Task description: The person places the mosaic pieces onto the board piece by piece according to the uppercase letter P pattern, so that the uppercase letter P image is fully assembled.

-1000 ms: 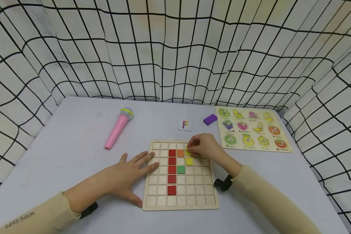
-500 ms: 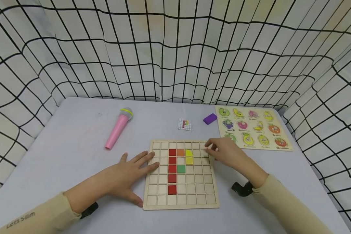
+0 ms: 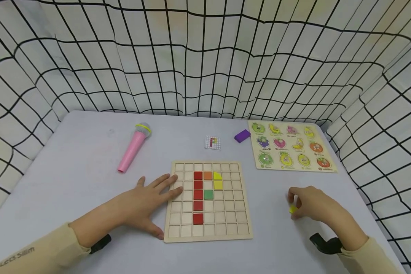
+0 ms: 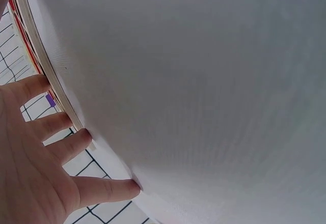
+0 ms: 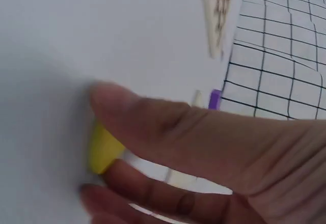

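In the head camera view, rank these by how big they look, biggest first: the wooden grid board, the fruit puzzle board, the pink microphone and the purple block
1. Wooden grid board, though it lies nearer the camera.
2. Fruit puzzle board, clearly smaller in view, but farther away.
3. Pink microphone.
4. Purple block, smallest by far.

A small yellow tile (image 3: 292, 209) is pinched in the right hand (image 3: 311, 205). It is low over the table (image 3: 72, 171), well right of the board (image 3: 209, 232).

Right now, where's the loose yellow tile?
Head view: the loose yellow tile is pinched in the right hand low over the table, right of the wooden grid board and nearer than the fruit puzzle.
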Demonstrator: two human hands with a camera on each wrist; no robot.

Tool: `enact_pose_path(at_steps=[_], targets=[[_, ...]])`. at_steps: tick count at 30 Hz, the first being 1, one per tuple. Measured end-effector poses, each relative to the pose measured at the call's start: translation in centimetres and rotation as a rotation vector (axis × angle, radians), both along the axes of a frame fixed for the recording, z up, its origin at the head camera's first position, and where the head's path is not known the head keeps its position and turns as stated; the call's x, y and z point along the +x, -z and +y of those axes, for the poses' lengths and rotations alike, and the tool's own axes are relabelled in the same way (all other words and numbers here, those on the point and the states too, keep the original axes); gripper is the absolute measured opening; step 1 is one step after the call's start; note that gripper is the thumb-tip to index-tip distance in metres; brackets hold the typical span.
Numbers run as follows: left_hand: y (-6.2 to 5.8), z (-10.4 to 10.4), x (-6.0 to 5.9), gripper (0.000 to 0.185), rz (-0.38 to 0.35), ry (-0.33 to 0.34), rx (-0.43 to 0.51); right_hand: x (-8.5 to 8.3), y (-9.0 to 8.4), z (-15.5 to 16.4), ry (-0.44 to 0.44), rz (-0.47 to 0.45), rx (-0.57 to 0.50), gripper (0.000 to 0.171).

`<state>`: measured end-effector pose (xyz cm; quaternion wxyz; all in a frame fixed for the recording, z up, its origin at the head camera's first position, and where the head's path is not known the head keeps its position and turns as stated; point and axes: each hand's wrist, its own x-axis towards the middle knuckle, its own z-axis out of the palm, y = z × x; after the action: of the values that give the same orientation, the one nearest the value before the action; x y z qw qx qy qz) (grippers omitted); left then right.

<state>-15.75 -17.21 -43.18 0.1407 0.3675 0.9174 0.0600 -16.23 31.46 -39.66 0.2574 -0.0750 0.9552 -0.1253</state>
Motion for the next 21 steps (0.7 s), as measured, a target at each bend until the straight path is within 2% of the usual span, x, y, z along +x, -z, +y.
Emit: enact_pose_path(at_steps=[3,7,14,21], targets=[[0.0,0.0,0.0,0.123,-0.004,-0.001,-0.006,0.2,0.6,-0.3,-0.012,0.011,-0.055,0.03],[-0.1,0.1,0.1,0.123,0.003,0.002,-0.007,0.0,1.0,-2.0,-0.077,0.091,-0.147,0.025],[-0.2,0.0,0.1,0.123,0.006,-0.003,-0.014,-0.9,1.1,-8.9,-0.221,0.261,-0.285,0.026],[0.0,-0.1,0.2,0.123,0.004,-0.007,-0.008,-2.4,1.8,-14.3,-0.419,0.32,-0.239,0.025]])
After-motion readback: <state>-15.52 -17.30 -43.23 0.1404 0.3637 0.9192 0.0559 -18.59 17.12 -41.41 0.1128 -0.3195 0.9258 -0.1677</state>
